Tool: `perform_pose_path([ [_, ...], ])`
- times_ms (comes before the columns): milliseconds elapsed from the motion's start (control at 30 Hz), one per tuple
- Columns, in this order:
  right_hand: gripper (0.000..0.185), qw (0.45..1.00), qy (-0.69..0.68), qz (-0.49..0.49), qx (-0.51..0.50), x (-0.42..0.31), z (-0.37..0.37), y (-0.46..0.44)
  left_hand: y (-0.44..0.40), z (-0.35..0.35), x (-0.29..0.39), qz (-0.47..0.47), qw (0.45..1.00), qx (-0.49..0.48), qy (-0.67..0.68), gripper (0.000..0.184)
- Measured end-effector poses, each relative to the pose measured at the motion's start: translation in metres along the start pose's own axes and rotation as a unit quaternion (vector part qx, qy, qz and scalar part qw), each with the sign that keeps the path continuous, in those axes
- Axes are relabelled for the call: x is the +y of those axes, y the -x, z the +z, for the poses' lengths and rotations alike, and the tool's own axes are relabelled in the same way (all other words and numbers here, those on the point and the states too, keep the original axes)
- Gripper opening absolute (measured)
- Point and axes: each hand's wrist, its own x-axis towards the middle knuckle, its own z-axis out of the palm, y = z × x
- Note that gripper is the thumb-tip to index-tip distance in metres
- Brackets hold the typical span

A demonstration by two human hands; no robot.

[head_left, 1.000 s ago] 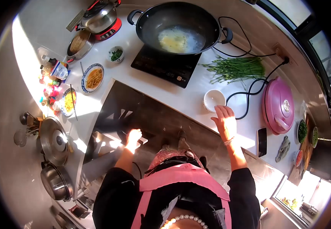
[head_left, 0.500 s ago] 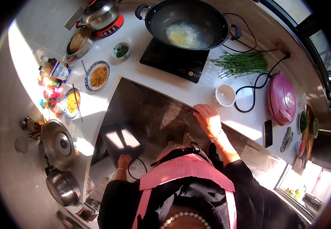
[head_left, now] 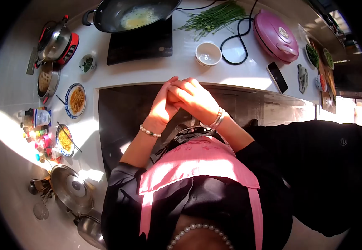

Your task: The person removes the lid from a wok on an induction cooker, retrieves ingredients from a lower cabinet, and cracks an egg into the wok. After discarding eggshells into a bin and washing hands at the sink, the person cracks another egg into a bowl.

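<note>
My left hand (head_left: 163,105) and my right hand (head_left: 197,102) are clasped together in front of the counter's edge, above the pink apron. The fingers of my right hand are folded over those of my left, and nothing shows between them. Just beyond my hands, on the counter, stands a white bowl (head_left: 208,54). Further left is a black induction cooker (head_left: 139,46). A black wok (head_left: 106,18) sits over it, with a pale yellow, wet-looking food (head_left: 138,17) in the bottom.
Green chives (head_left: 214,18), a pink electric pan (head_left: 275,37) and a phone (head_left: 277,78) lie along the counter (head_left: 147,75). Plates of shredded food (head_left: 77,101) and yellow food (head_left: 65,139) stand at left near bottles (head_left: 39,118). A person in black (head_left: 327,175) is close at right.
My hands, earlier apart with the right at the counter edge and the left low by a dark panel, have come together. The view has shifted right, and the person in black shows more.
</note>
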Motion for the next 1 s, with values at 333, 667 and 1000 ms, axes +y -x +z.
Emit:
perform_pose_path([
  [333, 0.047, 0.852, -0.213, 0.340, 0.337, 0.102, -0.030, 0.086, -0.130, 0.011, -0.013, 0.222, 0.942, -0.007, -0.250, 0.033],
  [667, 0.047, 0.899, -0.086, 0.294, 0.312, 0.169, 0.001, 0.071, -0.208, 0.030, -0.005, 0.188, 0.800, 0.098, -0.562, 0.048],
  [1000, 0.044, 0.917, -0.003, 0.311, 0.250, 0.150, -0.004, 0.046, -0.204, 0.035, 0.005, 0.260, 0.735, 0.031, -0.625, 0.037],
])
